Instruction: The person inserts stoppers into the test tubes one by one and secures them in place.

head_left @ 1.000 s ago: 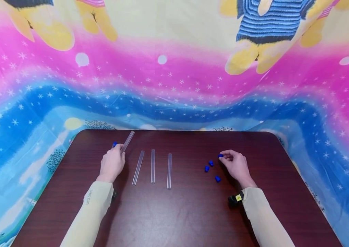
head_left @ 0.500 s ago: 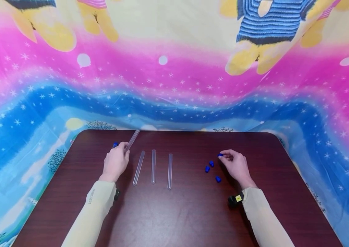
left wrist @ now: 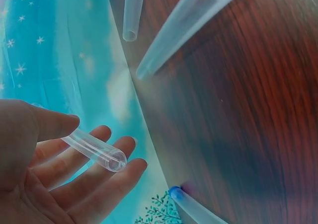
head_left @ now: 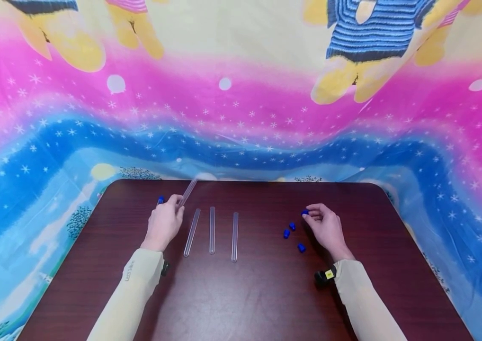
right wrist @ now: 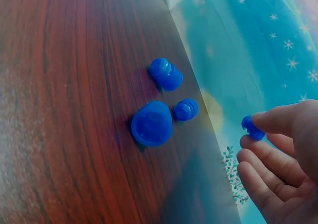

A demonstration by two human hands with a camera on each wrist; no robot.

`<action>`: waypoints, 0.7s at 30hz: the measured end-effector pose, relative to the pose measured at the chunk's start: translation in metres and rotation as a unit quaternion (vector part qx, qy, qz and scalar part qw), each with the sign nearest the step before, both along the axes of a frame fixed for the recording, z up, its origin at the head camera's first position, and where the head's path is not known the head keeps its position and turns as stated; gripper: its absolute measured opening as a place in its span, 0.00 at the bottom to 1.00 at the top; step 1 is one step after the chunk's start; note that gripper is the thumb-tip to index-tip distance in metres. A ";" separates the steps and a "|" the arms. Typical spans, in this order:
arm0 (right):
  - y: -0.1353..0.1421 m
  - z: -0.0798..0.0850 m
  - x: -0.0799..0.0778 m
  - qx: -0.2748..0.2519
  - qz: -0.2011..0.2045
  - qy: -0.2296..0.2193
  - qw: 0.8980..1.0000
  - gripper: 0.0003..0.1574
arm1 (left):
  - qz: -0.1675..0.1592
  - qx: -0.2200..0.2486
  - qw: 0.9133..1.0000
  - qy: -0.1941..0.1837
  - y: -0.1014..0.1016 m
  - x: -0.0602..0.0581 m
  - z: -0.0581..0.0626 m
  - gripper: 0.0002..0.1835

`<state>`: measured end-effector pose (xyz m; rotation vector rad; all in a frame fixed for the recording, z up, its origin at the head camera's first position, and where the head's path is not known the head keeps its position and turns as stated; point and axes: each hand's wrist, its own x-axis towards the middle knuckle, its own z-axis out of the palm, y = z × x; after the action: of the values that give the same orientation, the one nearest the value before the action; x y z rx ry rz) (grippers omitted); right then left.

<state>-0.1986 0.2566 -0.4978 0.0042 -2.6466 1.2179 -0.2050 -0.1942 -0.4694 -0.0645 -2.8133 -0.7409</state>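
Observation:
My left hand (head_left: 164, 225) pinches a clear test tube (left wrist: 102, 152) between thumb and fingers above the left side of the table. In the head view that tube slants up and to the right. Between my right thumb and forefinger is a small blue stopper (right wrist: 253, 128); the right hand (head_left: 327, 229) stays over the right side. Several other blue stoppers lie beside it, one nearest me (head_left: 301, 247). Three uncapped test tubes (head_left: 212, 230) lie side by side right of my left hand. Behind that hand lies a tube with a blue stopper (left wrist: 175, 193) in its end, mostly hidden in the head view.
The dark wood-grain table (head_left: 258, 298) has rounded far corners. A printed cloth (head_left: 241, 113) in pink and blue hangs close behind it and along both sides. Black cameras are strapped to both wrists, the right one (head_left: 324, 277) showing a yellow label.
My left hand has moved a little to the right with the test tube, uncovering slightly more of the capped tube. The right hand has stayed nearly in place with its stopper, lifting very slightly.

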 end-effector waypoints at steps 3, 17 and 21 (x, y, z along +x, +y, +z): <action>-0.001 0.000 0.000 -0.008 -0.010 0.004 1.000 0.15 | -0.006 -0.003 1.000 0.011 0.003 0.000 0.001 0.17; -0.002 0.003 0.002 0.011 -0.006 0.020 1.000 0.06 | -0.025 -0.005 1.000 0.013 0.015 0.003 0.007 0.16; -0.003 0.005 0.003 0.008 -0.003 0.021 1.000 0.06 | -0.034 -0.008 0.999 0.017 0.019 0.003 0.007 0.16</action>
<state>-0.1961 0.2535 -0.4927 0.0243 -2.6186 1.1819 -0.2023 -0.1747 -0.4627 -0.1739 -2.7977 -0.7259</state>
